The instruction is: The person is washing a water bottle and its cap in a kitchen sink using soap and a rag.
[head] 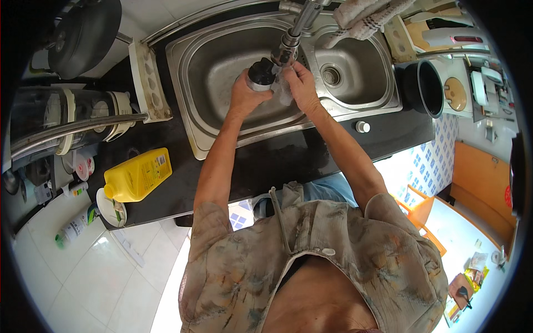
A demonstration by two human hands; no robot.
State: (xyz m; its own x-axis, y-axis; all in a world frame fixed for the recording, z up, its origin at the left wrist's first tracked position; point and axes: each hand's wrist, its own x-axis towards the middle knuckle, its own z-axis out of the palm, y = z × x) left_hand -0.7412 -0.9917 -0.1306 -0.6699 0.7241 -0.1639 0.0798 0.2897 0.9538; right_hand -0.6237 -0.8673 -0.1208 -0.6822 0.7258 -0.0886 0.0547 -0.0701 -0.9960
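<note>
Over the large basin of a stainless steel sink (216, 66), my left hand (246, 96) grips a bottle with a black lid (261, 71). The bottle is tilted, and most of its body is hidden by the hand. Right beside it, my right hand (303, 89) has its fingers pinched on a small translucent, wet-looking piece (285, 85), too blurred to name. Both hands are just below the metal faucet (290, 39), whose spout end is close to the right fingers. A small white cap (362, 126) stands on the black countertop (287, 154) near the right forearm.
A yellow jug (139, 175) lies on the counter at left, near a white dish (110, 208). The small basin (354, 75) with its drain is on the right, beside a black pot (424, 89). A towel (366, 18) hangs at the top; a metal rail (79, 129) crosses the left.
</note>
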